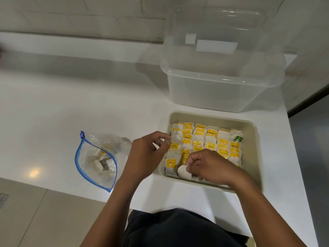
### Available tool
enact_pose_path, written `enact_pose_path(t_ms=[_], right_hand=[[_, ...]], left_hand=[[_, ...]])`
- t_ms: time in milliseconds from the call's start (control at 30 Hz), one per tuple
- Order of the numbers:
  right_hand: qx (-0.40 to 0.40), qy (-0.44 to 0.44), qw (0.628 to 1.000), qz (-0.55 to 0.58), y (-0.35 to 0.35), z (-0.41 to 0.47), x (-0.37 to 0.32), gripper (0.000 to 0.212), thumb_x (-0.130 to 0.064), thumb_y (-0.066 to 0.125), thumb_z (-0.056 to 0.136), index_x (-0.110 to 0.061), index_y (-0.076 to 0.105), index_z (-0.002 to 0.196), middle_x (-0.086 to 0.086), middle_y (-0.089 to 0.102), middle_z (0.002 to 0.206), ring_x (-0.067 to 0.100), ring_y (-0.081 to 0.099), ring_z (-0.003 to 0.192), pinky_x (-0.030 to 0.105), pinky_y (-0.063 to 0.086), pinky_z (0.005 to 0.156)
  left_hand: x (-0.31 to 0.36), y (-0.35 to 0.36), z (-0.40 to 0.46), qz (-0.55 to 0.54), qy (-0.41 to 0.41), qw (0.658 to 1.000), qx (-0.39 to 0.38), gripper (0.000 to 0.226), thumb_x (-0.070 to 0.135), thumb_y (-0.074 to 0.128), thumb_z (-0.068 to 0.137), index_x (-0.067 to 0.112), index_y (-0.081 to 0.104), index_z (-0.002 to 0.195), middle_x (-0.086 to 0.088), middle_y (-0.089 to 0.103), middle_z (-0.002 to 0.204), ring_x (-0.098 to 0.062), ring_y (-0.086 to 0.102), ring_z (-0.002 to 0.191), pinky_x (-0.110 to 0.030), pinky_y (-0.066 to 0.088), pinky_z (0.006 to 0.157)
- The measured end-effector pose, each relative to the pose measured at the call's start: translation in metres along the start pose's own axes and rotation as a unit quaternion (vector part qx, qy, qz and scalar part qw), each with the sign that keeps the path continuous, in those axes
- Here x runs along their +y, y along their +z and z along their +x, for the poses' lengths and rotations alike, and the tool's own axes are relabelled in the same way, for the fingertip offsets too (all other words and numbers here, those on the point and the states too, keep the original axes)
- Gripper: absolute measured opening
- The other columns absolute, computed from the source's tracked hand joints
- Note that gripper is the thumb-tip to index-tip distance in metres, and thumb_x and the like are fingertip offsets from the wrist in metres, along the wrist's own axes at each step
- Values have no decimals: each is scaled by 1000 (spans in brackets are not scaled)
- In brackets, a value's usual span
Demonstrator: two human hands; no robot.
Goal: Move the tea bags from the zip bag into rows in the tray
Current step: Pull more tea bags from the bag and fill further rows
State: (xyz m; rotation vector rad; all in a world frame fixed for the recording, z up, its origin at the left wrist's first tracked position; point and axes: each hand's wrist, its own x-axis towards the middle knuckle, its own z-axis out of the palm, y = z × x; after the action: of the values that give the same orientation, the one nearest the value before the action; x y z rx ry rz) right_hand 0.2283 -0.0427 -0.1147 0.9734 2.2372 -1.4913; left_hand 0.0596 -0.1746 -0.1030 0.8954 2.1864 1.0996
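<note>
We see a person's two bare forearms, with no sleeves, watch, bracelet or rings on either one. The left hand (pixel 146 154) and the right hand (pixel 211 166) wear no gloves, and the fingernails we can make out are short. Below the hands, between the forearms, a dark, near-black piece of clothing (pixel 178 229) covers the torso

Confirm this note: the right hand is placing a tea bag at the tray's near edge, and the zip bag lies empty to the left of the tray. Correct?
Not quite. The head view shows the zip bag is not empty: several tea bags remain inside it. The rest stands: the right hand pinches a tea bag at the near edge of the tray, and the zip bag lies left of the tray.
</note>
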Motion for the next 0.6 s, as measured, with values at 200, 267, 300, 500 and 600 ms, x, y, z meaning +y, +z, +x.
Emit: enact_pose_path(t_ms=[200, 267, 300, 500, 600], right_hand=[[70, 11, 996, -63, 8, 12, 4, 8, -21, 70, 88, -24, 73, 81, -11, 68, 75, 1, 62, 69, 18, 45, 63], [92, 16, 993, -67, 9, 15, 6, 8, -22, 71, 87, -25, 72, 80, -11, 67, 76, 4, 62, 75, 20, 48, 65], [102, 19, 992, -73, 10, 17, 6, 10, -23, 72, 87, -27, 70, 78, -12, 67, 75, 4, 62, 75, 24, 51, 68], [129, 26, 986, -104, 15, 23, 7, 12, -29, 72, 85, -29, 66, 74, -13, 67, 71, 7, 64, 76, 35, 57, 75], [139, 30, 983, -115, 16, 24, 8, 13, -30, 71, 86, -30, 65, 74, -13, 68, 70, 7, 63, 77, 35, 57, 75]], left_hand=[[-2, 1, -2, 12, 23, 1000, 6, 9, 29, 70, 90, 37, 73, 90, 15, 62, 69, -13, 48, 52, -17, 41, 56], [-1, 0, -2, 13, 30, 999, 7, 9, 28, 70, 90, 36, 74, 90, 13, 63, 70, -18, 51, 56, -17, 42, 57], [-1, 0, -3, 12, 33, 999, 8, 9, 27, 70, 90, 35, 74, 91, 12, 63, 70, -20, 52, 58, -18, 42, 58], [-2, 0, -4, 10, 45, 999, 8, 9, 27, 70, 91, 35, 74, 93, 17, 64, 71, -18, 53, 60, -18, 43, 58], [-1, 0, -4, 15, 49, 999, 7, 9, 27, 70, 91, 35, 74, 93, 19, 64, 72, -17, 54, 60, -13, 42, 57]])
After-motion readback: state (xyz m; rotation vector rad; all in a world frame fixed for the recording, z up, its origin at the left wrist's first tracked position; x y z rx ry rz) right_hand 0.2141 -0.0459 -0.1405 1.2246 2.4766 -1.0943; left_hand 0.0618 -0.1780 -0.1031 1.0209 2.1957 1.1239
